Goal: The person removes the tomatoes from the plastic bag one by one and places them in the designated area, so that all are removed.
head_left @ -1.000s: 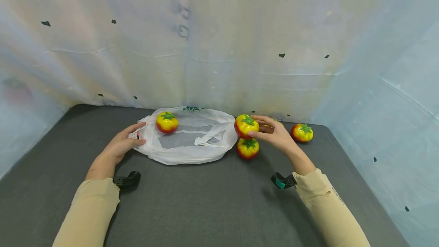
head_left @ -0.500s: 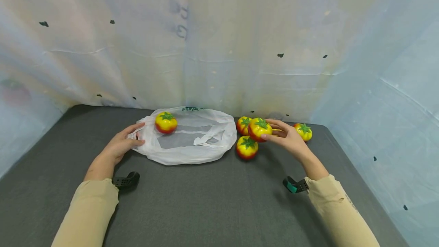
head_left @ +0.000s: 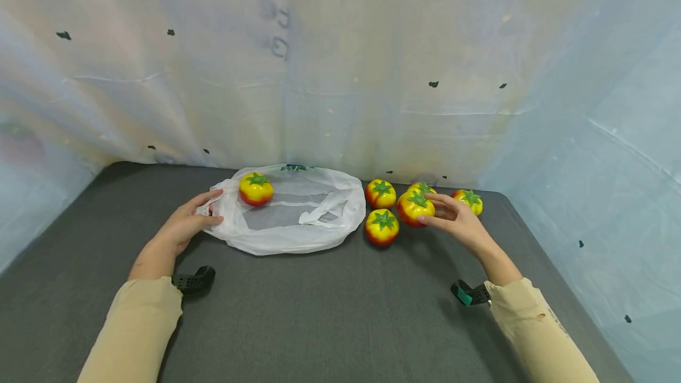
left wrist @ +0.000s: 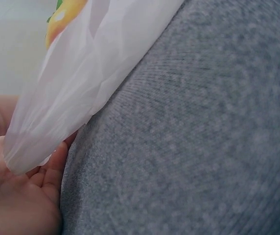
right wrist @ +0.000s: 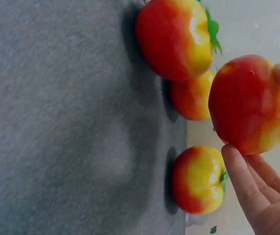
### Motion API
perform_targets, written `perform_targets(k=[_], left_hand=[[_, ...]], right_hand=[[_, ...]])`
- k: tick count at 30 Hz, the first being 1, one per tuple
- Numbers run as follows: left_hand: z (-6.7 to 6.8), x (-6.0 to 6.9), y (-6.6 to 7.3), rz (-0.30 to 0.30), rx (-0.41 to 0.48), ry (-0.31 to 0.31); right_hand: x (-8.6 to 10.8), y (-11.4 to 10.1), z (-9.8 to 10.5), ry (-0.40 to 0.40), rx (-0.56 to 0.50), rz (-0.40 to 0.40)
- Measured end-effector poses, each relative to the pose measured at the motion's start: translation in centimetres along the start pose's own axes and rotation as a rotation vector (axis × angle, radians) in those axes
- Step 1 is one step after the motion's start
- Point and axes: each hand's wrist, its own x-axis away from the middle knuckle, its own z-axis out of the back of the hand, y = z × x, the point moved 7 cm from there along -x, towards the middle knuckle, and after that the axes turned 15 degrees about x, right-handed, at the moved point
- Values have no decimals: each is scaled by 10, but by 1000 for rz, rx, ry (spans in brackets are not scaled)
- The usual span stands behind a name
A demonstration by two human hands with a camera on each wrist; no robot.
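A white plastic bag lies spread on the dark table, and my left hand grips its left end between thumb and fingers. In the left wrist view a fold of the bag runs into that hand's palm. One red-and-yellow tomato with green leaves sits at the bag's left part. My right hand holds another tomato off the table, pinched between thumb and fingers, right of the bag. In the right wrist view the held tomato has table showing beneath and beside it.
Right of the bag stand a back tomato and a front tomato. Another tomato is partly hidden behind the held one; a further tomato stands beyond my right hand. A pale sheet hangs along the table's back edge.
My right hand has moved right and slightly nearer with its tomato, away from the bag's right edge. The back tomato beside the bag has come into view. My left hand stays on the bag.
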Motion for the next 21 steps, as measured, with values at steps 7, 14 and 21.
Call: perform_targets(k=[7, 14, 21], left_hand=[[0, 0, 0, 6, 3, 7], [0, 1, 1, 7, 7, 7], [1, 2, 1, 3, 9, 7]], right_hand=[[2, 16, -3, -4, 21, -23], [2, 30, -7, -8, 30, -29], [4, 43, -12, 3, 37, -37]])
